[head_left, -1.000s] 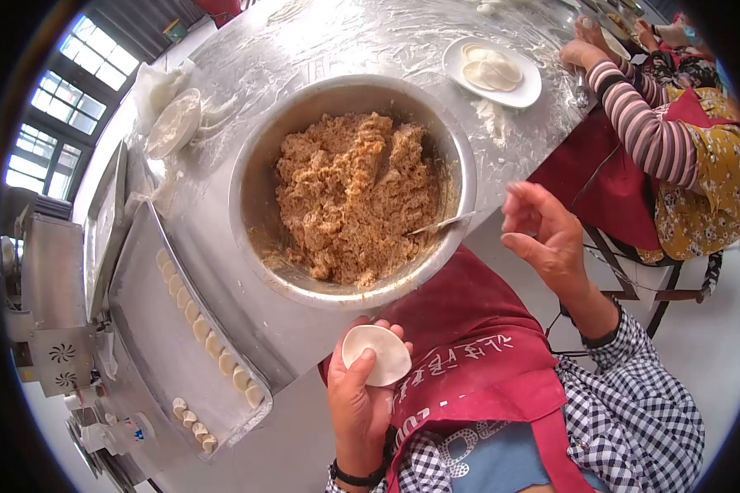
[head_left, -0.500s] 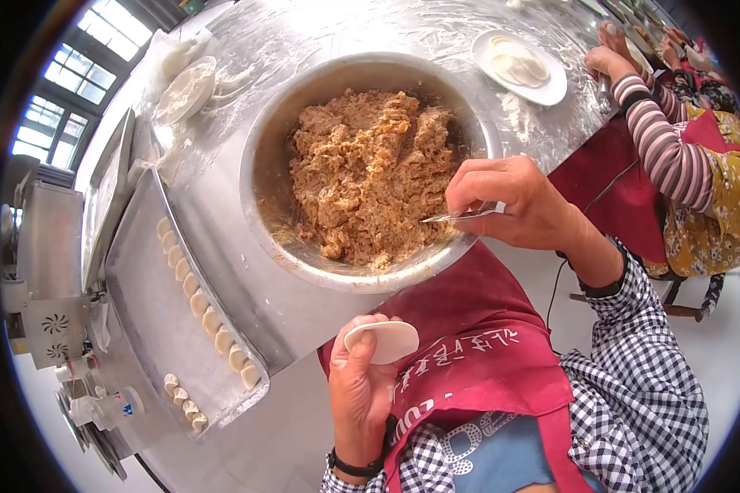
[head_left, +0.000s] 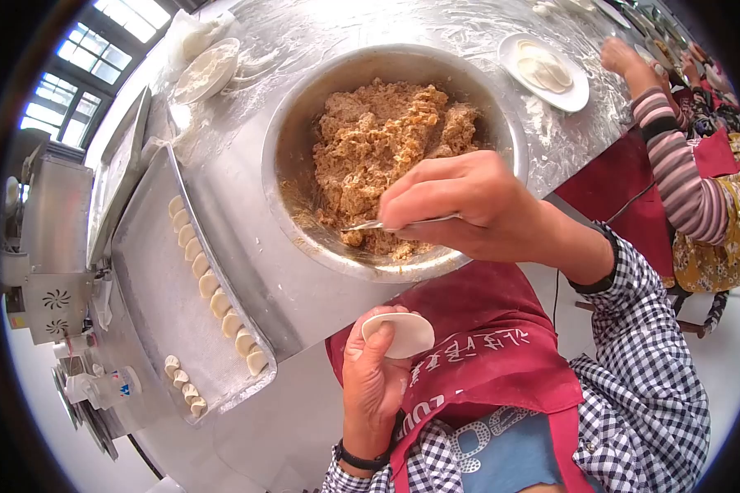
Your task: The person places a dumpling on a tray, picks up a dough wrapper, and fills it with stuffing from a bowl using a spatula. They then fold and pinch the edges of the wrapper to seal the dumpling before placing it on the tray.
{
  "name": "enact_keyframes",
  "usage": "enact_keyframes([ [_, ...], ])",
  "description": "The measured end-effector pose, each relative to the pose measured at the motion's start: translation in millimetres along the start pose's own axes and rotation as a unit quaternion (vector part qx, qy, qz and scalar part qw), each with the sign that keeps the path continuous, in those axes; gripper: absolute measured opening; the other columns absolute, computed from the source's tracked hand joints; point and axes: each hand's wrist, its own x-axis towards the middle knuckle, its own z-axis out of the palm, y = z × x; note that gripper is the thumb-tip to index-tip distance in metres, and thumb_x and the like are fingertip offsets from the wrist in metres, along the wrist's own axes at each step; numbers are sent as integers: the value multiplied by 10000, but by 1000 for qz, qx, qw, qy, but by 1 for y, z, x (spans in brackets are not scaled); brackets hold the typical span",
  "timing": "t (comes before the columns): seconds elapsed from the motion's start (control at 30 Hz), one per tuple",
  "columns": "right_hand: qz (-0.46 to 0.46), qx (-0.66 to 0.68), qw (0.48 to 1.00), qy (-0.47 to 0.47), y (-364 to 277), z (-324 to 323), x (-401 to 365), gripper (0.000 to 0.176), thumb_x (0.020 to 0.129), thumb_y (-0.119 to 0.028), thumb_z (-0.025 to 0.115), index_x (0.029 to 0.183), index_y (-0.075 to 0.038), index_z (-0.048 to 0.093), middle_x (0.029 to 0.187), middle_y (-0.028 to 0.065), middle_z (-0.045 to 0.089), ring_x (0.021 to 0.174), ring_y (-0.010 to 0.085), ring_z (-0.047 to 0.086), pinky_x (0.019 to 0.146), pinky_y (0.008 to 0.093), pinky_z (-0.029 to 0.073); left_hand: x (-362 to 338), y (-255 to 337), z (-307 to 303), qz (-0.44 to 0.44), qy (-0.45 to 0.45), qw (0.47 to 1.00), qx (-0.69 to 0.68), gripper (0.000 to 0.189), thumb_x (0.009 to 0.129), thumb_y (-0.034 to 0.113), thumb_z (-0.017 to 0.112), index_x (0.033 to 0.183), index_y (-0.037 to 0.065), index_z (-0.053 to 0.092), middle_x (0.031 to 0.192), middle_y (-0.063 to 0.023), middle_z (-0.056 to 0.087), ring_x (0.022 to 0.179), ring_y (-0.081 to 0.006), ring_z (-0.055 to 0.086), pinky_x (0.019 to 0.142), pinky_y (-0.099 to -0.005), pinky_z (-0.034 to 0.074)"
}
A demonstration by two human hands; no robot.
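A round white dumpling wrapper [head_left: 409, 335] rests in my left hand [head_left: 376, 378], pinched under the thumb, in front of the red apron. My right hand [head_left: 477, 201] grips a thin metal spoon [head_left: 368, 225] over the near rim of a large steel bowl [head_left: 278, 185]. The spoon's tip is against the brown minced filling [head_left: 378, 140] heaped inside; the hand hides part of the filling and the rest of the spoon. Several folded dumplings [head_left: 208, 285] lie in a row on a metal tray [head_left: 152, 267] to the left.
A white plate of wrappers [head_left: 580, 92] stands beyond the bowl on the right, on the floured steel table [head_left: 304, 33]. A floury dish [head_left: 210, 72] sits at the back left. Another person's striped sleeve [head_left: 678, 164] is at the right edge.
My right hand has moved left with the spoon, across the near side of the filling. My left hand still holds the wrapper. The view has shifted slightly.
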Motion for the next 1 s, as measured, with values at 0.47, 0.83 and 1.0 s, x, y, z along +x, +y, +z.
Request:
enact_keyframes([
  [0.47, 158, 146, 969, -124, 28, -48, -9, 79, 799, -71, 640, 854, -15, 640, 756, 29, 654, 674, 66, 580, 617, 216, 475, 5, -2, -4, -1, 2, 1000, 17, 239, 801, 75, 637, 1022, 57, 549, 1009, -75, 572, 982, -235, 553, 850, -399, 479],
  [0.83, 275, 231, 933, 37, 2, -47, -51, 102, 842, -61, 616, 910, 14, 630, 792, 63, 653, 692, 82, 594, 625, 216, 499, 14, -5, 6, -12, 46, 997, 63, 318, 902, 155, 478, 1180, 1, 457, 1116, -122, 539, 1055, -280, 531, 897, -446, 450],
  [1.0, 292, 290, 893, 182, -14, -36, -68, 119, 859, -91, 570, 903, 17, 592, 859, 143, 638, 723, 173, 618, 640, 266, 509, 21, -4, 8, -29, 25, 998, 41, 333, 922, 166, 432, 1209, -3, 434, 1179, -138, 521, 1095, -282, 517, 947, -453, 416],
])
